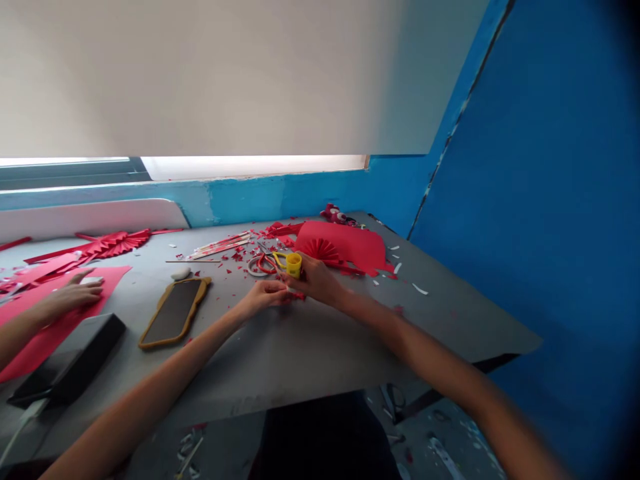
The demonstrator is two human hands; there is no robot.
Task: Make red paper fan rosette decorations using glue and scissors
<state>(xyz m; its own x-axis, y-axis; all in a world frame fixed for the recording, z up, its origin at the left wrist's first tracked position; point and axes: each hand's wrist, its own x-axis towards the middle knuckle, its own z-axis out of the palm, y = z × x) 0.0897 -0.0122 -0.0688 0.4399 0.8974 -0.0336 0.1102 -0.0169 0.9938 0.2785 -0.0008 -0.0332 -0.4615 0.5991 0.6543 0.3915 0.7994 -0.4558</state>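
Note:
My right hand (316, 277) grips a yellow glue stick (293, 265), a short cylinder with its hollow-looking end facing up. Close beside it, my left hand (263, 297) has its fingertips pinched together; what they hold is too small to make out. Bits of red paper (299, 296) show just under my right hand. Touching distance behind my hands lie scissors with red handles (267, 264), a second yellow-handled pair (279, 259) and a white ring like a tape roll (256, 268). A pleated red paper fan (320, 250) rests behind my right hand.
A phone in a mustard case (175, 313) and a black box with a cable (70, 357) lie left. Another person's hand (75, 293) rests on red paper (30, 357). Sticks (220, 245), a red sheet (350, 241) and scraps lie behind. A blue wall (540, 200) stands right.

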